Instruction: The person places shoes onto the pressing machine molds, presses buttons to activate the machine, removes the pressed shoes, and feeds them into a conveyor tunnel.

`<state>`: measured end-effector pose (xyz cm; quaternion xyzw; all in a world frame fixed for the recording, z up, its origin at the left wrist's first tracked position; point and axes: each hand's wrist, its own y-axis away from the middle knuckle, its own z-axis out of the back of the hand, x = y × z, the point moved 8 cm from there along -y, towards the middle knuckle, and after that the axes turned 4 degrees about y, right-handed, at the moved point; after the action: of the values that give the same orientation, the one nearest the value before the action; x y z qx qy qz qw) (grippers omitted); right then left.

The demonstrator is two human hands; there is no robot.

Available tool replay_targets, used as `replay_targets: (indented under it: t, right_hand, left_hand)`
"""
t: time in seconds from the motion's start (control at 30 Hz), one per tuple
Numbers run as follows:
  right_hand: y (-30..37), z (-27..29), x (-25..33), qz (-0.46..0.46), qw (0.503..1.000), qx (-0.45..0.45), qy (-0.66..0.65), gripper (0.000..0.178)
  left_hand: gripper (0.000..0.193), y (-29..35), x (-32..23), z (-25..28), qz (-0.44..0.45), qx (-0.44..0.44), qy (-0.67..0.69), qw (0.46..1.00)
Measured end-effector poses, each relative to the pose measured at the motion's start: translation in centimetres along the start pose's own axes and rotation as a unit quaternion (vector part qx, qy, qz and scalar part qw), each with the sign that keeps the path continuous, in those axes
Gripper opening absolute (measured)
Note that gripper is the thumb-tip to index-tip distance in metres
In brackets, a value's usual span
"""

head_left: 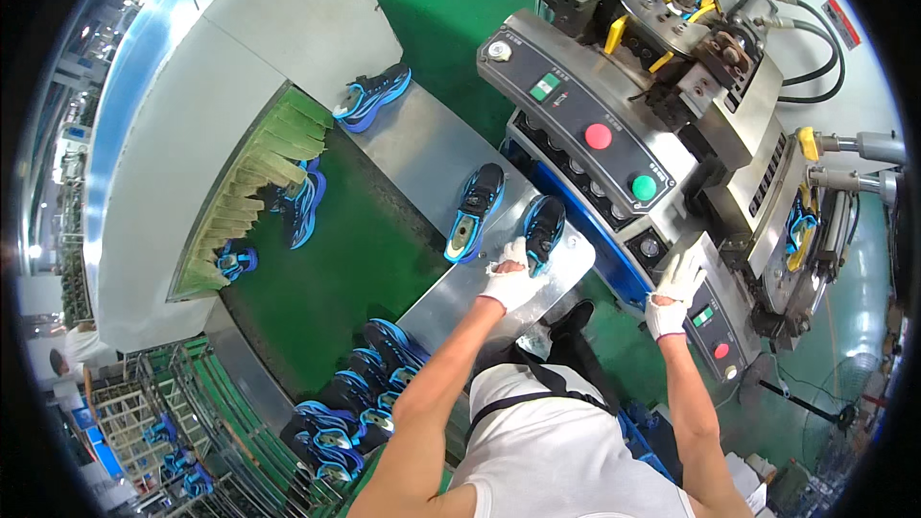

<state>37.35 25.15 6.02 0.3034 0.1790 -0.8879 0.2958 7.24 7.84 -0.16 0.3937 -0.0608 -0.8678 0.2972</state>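
My left hand [511, 280], in a white glove with bare fingertips, is closed at the heel of a black and blue sports shoe [545, 226] on the metal ledge [408, 137]. Just left of it stands a second sports shoe [476, 213], its pale insole area showing. My right hand [677, 290], gloved the same way, has its fingers stretched out at the edge of a machine's lower control panel [708, 312]. Nothing shows in it; whether it touches the panel I cannot tell.
The pressing machine [614, 115] has red and green buttons. Another shoe [372, 96] sits at the ledge's far end. Shoes on a green belt [355, 269] pass by a fringed opening [259, 173] in a grey housing [249, 38]. Several shoes [360, 393] are grouped near my left arm.
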Motion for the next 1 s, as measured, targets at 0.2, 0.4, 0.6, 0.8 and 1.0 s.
replay_targets:
  t: [0.2,0.4,0.6,0.8,1.0]
  right_hand:
    - [-0.6,8.7,6.0,-0.090,0.842,0.140,-0.513,0.107]
    - [-1.9,14.2,27.0,-0.270,0.753,0.279,-0.531,0.056]
    - [-4.5,11.7,27.1,-0.302,0.593,0.356,-0.656,0.053]
    - [6.4,10.0,8.9,-0.455,0.444,0.327,-0.699,0.077]
    - [27.5,7.7,-5.0,-0.700,0.333,0.208,-0.596,0.081]
  left_hand:
    - [0.078,4.0,5.0,15.1,-0.088,-0.266,0.094,0.955]
    - [0.085,-3.5,12.6,9.4,-0.014,-0.132,0.018,0.991]
    - [0.091,-5.1,14.4,11.4,0.081,-0.053,0.060,0.993]
    - [0.088,0.4,-5.8,3.0,-0.005,0.164,0.065,0.984]
    - [0.084,11.7,-22.9,-10.2,-0.176,0.317,-0.017,0.932]
